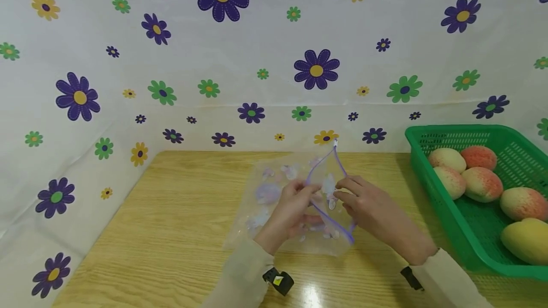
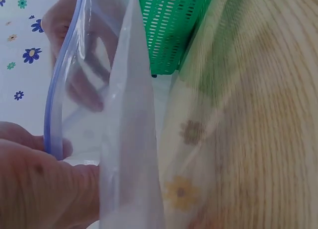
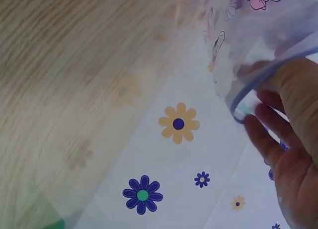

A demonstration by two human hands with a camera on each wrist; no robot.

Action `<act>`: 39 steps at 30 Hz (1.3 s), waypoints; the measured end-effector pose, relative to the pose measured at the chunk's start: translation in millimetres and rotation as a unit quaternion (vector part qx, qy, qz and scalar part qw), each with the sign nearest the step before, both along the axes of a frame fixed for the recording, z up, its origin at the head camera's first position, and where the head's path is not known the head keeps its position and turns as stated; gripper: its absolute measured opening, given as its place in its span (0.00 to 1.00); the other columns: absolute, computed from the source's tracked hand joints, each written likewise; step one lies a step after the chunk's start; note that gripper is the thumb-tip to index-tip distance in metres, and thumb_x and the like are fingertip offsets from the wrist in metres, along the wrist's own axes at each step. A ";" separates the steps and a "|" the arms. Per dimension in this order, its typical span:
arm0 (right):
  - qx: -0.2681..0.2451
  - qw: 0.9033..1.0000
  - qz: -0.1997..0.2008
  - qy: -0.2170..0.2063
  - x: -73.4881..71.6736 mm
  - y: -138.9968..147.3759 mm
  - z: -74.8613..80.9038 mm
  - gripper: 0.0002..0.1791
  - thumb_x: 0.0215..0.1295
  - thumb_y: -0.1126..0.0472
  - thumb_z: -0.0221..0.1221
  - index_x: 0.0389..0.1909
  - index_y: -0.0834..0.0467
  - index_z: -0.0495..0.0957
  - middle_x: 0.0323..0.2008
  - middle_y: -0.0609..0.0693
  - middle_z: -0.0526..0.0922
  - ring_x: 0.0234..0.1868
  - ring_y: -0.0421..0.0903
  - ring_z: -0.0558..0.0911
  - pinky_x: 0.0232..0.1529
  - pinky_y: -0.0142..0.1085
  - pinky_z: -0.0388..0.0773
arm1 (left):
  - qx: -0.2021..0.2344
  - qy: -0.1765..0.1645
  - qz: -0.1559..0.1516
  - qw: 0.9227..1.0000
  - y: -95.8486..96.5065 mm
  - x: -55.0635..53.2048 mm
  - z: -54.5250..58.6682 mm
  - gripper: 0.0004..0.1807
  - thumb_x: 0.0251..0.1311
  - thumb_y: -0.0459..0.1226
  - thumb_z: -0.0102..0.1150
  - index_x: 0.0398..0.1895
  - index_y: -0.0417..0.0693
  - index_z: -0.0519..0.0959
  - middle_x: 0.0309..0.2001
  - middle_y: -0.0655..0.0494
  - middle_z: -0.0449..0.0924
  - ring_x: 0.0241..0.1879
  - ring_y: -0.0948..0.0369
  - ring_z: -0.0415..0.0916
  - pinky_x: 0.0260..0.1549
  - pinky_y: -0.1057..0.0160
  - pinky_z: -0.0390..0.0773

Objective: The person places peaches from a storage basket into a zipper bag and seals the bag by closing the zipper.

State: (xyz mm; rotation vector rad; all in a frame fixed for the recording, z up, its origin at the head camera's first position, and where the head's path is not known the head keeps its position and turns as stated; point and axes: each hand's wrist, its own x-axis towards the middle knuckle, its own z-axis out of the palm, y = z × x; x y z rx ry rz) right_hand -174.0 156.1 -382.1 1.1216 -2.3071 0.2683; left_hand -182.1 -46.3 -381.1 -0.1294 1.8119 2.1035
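Observation:
A clear zip bag (image 1: 267,194) printed with pale purple cartoon figures lies on the table, its mouth spread apart in a diamond. A purple zip edge (image 1: 331,217) rims the mouth, with a white slider (image 1: 335,143) at the far corner. My left hand (image 1: 288,210) pinches the near left side of the mouth; in the left wrist view its thumb (image 2: 54,189) presses by the purple strip. On the opposite side, my right hand (image 1: 376,213) holds the rim, its fingertips inside the opening. In the right wrist view, its thumb (image 3: 300,95) crosses the purple edge.
To the right stands a green plastic basket (image 1: 460,232) with perforated sides. Several red-and-cream peaches (image 1: 484,185) and a yellow mango-like fruit (image 1: 527,240) lie in it. Behind the wooden table (image 1: 171,213) hangs a white flower-print cloth (image 1: 265,37).

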 end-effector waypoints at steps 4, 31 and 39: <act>0.069 0.992 -0.012 -0.107 -1.1 4.0 1.8 0.14 0.52 0.65 0.76 0.41 0.57 0.88 0.48 0.55 0.88 0.54 0.57 0.84 0.56 0.49 0.84 | 0.047 -0.023 -0.003 0.999 -5.3 -1.0 -5.2 0.13 0.74 0.39 0.50 0.54 0.40 0.70 0.58 0.45 0.76 0.43 0.59 0.77 0.26 0.66 0.82; 0.108 0.966 -0.076 -0.224 -5.3 14.2 35.5 0.16 0.60 0.57 0.73 0.47 0.58 0.87 0.52 0.56 0.88 0.55 0.59 0.84 0.55 0.53 0.84 | 0.020 -0.027 -0.004 0.999 -27.0 -12.5 9.6 0.19 0.75 0.40 0.52 0.63 0.41 0.72 0.44 0.55 0.78 0.48 0.57 0.81 0.37 0.55 0.90; 0.079 0.972 -0.110 -0.191 8.9 36.8 58.0 0.21 0.62 0.49 0.70 0.52 0.55 0.86 0.52 0.55 0.87 0.54 0.59 0.85 0.50 0.55 0.85 | 0.021 -0.033 -0.014 0.999 -27.9 -11.1 7.4 0.23 0.75 0.41 0.53 0.68 0.41 0.68 0.49 0.53 0.77 0.59 0.50 0.79 0.37 0.56 0.90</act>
